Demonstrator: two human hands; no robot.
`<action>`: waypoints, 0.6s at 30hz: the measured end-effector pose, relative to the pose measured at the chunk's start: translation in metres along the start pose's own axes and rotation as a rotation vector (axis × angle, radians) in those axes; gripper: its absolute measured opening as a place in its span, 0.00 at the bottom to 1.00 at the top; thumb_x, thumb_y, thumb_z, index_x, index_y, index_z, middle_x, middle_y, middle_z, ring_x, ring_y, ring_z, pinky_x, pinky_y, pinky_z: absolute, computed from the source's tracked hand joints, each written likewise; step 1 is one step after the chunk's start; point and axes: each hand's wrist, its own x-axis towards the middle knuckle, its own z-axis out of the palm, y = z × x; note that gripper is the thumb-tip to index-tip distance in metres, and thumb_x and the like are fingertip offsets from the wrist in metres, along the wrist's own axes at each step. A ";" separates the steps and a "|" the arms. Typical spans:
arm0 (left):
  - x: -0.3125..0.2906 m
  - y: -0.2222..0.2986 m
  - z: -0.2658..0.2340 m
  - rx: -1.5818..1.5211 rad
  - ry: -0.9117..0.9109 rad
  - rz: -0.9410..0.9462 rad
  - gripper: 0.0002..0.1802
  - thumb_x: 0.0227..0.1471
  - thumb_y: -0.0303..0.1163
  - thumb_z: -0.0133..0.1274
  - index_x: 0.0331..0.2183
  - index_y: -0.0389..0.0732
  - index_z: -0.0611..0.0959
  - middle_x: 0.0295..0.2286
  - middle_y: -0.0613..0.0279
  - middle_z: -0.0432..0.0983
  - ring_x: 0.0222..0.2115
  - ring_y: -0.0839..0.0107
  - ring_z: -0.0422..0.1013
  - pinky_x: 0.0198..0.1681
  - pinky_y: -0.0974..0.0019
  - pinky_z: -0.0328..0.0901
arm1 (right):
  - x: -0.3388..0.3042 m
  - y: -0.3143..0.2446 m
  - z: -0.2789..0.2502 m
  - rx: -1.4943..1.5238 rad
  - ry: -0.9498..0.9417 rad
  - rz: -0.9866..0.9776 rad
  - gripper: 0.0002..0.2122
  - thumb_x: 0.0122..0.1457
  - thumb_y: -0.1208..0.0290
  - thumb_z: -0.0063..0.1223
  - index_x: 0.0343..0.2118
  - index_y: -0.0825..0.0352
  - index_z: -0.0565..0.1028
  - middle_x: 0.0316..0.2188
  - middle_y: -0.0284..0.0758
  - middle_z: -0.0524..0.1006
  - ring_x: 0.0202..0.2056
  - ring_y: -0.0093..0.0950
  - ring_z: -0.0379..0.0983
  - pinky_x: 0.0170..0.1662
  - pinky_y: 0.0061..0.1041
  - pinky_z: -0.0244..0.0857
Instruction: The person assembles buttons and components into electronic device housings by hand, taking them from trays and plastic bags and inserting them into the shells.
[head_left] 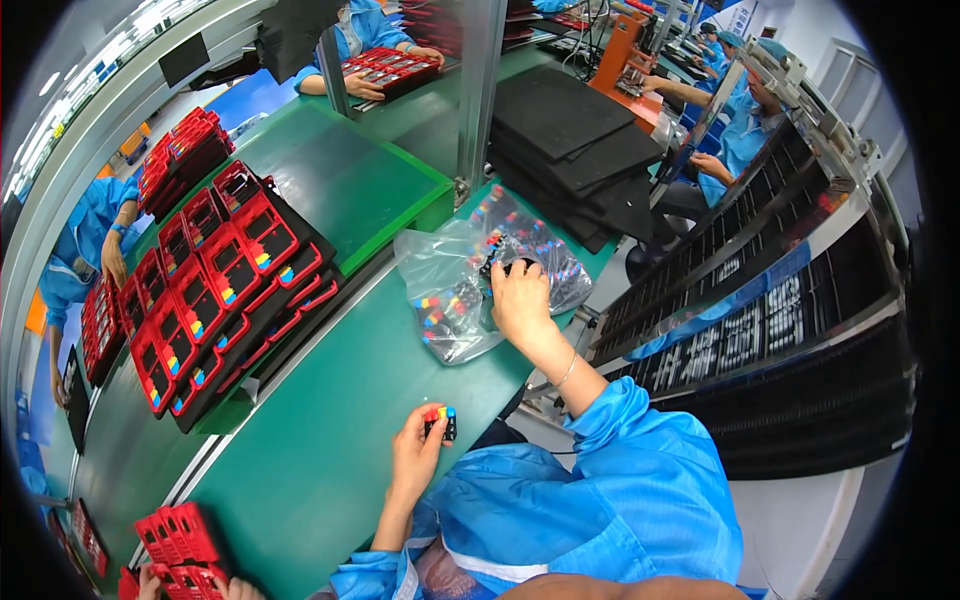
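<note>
My left hand (416, 450) is closed on a small black block with red, yellow and blue caps (441, 423), above the green table near my body. Farther off to the right, my right hand (523, 303) is at a clear plastic bag (463, 343), its fingers bent over something dark at the bag's mouth. What those fingertips grip, if anything, is hidden. Inside the bag lie several more small pieces with red, yellow and blue caps (436, 308).
Stacked red-and-black trays (207, 262) holding coloured pieces stand left. Black sheets (570, 140) are piled behind the bag, beside a metal post (480, 95). A black slatted rack (780, 330) is at right. Co-workers' hands hold red trays (390, 70) at the back and lower left (183, 545).
</note>
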 end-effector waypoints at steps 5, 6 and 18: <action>-0.008 -0.001 -0.007 -0.014 0.013 -0.008 0.14 0.64 0.23 0.55 0.51 0.33 0.79 0.38 0.62 0.80 0.34 0.78 0.76 0.36 0.69 0.79 | 0.008 0.008 -0.005 0.190 -0.068 -0.063 0.15 0.49 0.73 0.62 0.42 0.64 0.78 0.34 0.45 0.78 0.35 0.44 0.79 0.35 0.40 0.75; -0.007 -0.003 -0.008 -0.075 0.003 -0.014 0.15 0.64 0.23 0.54 0.52 0.33 0.78 0.39 0.61 0.80 0.36 0.77 0.76 0.37 0.68 0.79 | 0.009 0.014 -0.005 0.321 -0.085 -0.091 0.15 0.48 0.74 0.63 0.41 0.64 0.78 0.32 0.46 0.78 0.34 0.46 0.80 0.35 0.43 0.76; -0.016 0.010 -0.021 -0.364 0.081 -0.128 0.14 0.67 0.26 0.50 0.52 0.35 0.76 0.42 0.59 0.78 0.40 0.71 0.77 0.41 0.61 0.79 | 0.024 0.062 -0.018 1.156 -0.344 -0.100 0.30 0.39 0.78 0.69 0.52 0.67 0.78 0.37 0.38 0.78 0.43 0.29 0.76 0.47 0.27 0.71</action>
